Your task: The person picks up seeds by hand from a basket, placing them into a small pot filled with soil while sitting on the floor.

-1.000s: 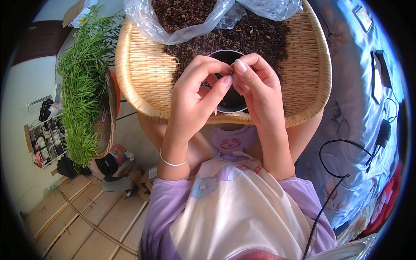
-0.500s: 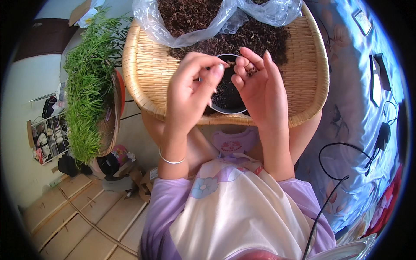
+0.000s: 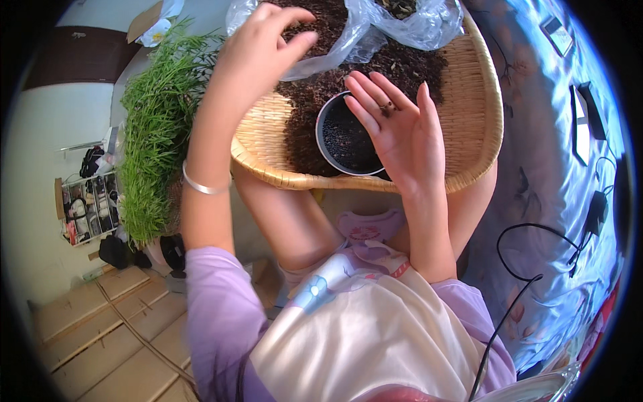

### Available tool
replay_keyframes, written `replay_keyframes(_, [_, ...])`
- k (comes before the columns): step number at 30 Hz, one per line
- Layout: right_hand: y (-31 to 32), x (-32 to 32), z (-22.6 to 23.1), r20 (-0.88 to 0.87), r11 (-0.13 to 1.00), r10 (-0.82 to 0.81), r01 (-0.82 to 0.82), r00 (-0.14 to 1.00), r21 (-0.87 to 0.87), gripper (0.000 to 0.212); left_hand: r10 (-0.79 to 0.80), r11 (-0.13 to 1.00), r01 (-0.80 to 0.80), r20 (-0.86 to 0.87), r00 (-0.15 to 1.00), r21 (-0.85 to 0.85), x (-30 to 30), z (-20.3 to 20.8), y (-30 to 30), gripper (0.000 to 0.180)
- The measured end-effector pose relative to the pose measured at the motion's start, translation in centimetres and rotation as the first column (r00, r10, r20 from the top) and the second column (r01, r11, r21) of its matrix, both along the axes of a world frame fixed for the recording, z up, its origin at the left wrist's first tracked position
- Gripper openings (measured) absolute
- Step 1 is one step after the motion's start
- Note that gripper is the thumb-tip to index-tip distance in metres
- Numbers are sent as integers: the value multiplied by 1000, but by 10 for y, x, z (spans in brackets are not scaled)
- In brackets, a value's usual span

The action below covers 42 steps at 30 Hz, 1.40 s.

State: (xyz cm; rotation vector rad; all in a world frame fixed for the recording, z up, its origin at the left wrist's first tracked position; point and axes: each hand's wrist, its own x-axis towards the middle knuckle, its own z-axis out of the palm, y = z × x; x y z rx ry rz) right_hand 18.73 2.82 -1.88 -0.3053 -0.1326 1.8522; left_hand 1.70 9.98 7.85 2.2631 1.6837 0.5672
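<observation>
My left hand reaches over the clear plastic bag at the far side, its thumb and fingers apart with nothing visible between them. The bag holds dark brown crumbly soil. My right hand is palm up with fingers stretched out, and a few small dark bits lie on the fingers. Just beneath it stands a round pot with a pale rim and a black, grainy inside; the hand hides part of its right side. Loose soil surrounds the pot on the woven straw tray.
The tray rests over my legs. A leafy green plant stands on the left, near a shelf rack. On the right, a blue patterned cloth carries a black cable and dark flat objects. Flattened cardboard covers the lower-left floor.
My left hand has left its place beside my right hand and moved up and left, over the bag, with its fingers spreading. My right hand has opened flatter. The view has shifted slightly.
</observation>
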Motion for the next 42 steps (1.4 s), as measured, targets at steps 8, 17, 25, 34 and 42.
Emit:
replay_keyframes(8, [-7,-2,3,54,995,96,-96,994,-6,69,-96,990,133,440,893,-55,30,-53,-76,21])
replay_keyframes(17, [-5,-8,0,64,994,100,-102,993,31,63,-14,1000,18,621,784,0,22,-79,-71,8])
replay_keyframes(25, [-5,-14,-14,467,996,0,-41,884,79,36,148,982,-5,761,632,-187,15,-75,-77,12])
replay_keyframes(34, [-9,-8,-3,635,976,172,-220,753,-4,24,132,983,13,751,647,-183,15,-76,-78,12])
replay_keyframes(42, [-9,-8,-6,549,978,180,-209,816,-9,28,142,980,23,780,610,-197,16,-77,-78,11])
